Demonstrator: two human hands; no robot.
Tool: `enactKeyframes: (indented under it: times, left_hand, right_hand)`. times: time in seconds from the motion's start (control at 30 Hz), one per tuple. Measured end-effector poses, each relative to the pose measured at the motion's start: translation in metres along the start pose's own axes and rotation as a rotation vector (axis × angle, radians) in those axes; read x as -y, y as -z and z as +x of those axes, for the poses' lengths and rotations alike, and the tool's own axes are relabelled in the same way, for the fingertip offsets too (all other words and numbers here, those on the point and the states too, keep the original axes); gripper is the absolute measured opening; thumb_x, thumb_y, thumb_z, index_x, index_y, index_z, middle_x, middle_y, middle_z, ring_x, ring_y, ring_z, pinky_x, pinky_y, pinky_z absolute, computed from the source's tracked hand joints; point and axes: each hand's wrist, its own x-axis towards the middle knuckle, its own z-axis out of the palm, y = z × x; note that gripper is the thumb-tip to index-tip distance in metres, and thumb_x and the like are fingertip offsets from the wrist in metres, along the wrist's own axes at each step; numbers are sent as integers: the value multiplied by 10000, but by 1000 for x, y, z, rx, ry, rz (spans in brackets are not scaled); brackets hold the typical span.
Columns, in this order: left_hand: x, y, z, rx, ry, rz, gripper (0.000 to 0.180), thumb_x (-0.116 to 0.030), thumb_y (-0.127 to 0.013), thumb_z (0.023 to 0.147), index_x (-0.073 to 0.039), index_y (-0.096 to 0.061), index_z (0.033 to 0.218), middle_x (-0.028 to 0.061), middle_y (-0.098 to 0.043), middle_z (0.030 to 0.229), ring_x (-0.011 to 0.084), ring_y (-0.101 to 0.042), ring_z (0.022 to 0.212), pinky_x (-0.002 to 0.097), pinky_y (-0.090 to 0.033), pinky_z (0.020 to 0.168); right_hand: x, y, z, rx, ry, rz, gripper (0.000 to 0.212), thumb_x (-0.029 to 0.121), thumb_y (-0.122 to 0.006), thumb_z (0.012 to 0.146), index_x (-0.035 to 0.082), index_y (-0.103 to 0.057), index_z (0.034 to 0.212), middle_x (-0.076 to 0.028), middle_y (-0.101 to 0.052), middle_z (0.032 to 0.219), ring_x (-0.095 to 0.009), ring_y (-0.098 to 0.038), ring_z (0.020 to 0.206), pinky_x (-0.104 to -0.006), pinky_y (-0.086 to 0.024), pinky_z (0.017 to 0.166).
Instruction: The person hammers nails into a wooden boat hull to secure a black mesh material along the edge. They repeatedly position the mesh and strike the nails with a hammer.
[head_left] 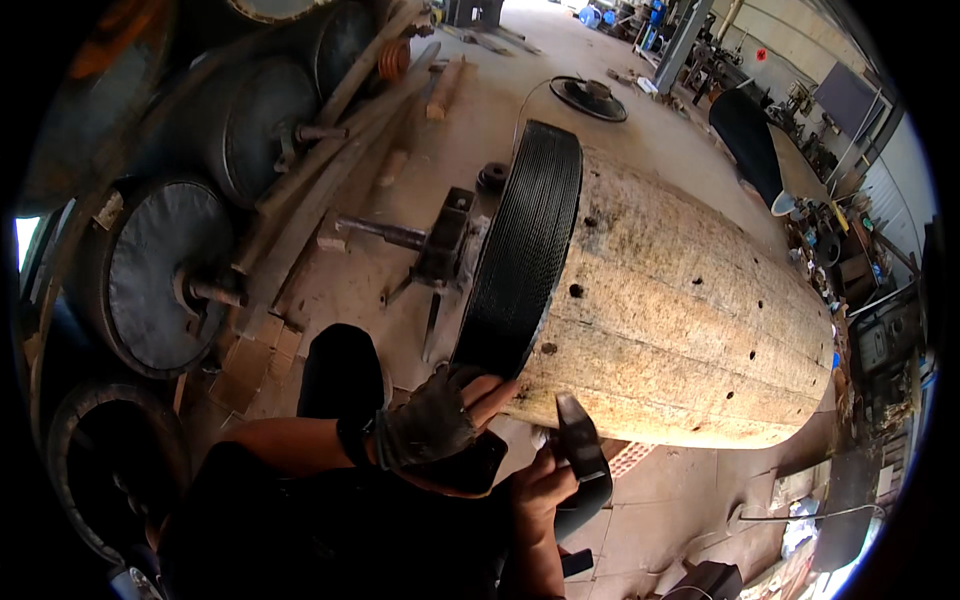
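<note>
A big pale wooden drum (680,310), its staves dotted with dark holes, lies on its side before me. Black cord (520,250) is wound in tight rows around its left end. My left hand (440,418), in a worn fingerless glove, presses bent fingers to the lower edge of the winding, where the cord meets the wood. What lies under the fingertips is hidden. Just to the right, my right hand (545,485) grips a hammer (580,438), its dark head raised close to the drum's underside.
A metal axle stand (440,240) supports the drum's left side. Several dark drums (170,275) with axle stubs line the left, behind long timbers (340,160). A black reel (588,98) lies on the floor beyond. Tools and scrap crowd the right wall; a perforated brick (630,457) sits below the drum.
</note>
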Motion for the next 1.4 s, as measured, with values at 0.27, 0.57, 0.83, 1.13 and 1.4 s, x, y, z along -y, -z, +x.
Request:
enactKeyframes:
  times: [0.27,0.57,0.83,1.13,1.4]
  left_hand:
    - [4,-54,-91,529,-61,-187,202,-232,-663,860,-37,-649,910,110,-636,895,292,-656,791,425,-534,638]
    - [-5,-89,-108,671,20,-167,243,-186,-577,928,8,-692,838,186,-672,797,354,-655,670,464,-524,616]
    - [4,-72,-100,572,90,-418,228,-193,-622,903,13,-662,991,189,-654,832,316,-658,755,439,-533,697]
    - [23,-23,-26,278,19,-593,244,-152,-680,806,-28,-591,996,117,-606,907,275,-643,799,407,-508,661]
    - [84,-11,110,-511,-152,198,258,-120,-694,775,-93,-577,1003,85,-519,991,242,-587,821,394,-500,684]
  right_hand:
    - [-6,0,-15,-6,-158,109,191,48,-567,924,-75,-564,1070,-244,-657,843,-449,-669,750,-421,-554,620]
    - [-10,2,-17,-97,-239,247,319,269,-548,1002,-34,-552,904,-84,-562,660,-131,-536,576,-260,-437,512]
    - [-5,4,-9,4,-280,106,181,130,-539,983,-48,-559,956,-172,-588,670,-340,-593,550,-403,-466,488]
    - [15,7,9,98,-457,107,131,56,-543,953,-24,-525,851,-219,-588,646,-373,-620,533,-405,-462,466]
    - [19,-6,13,290,-557,-15,214,187,-527,997,-11,-549,921,-193,-584,668,-272,-561,549,-381,-456,519]
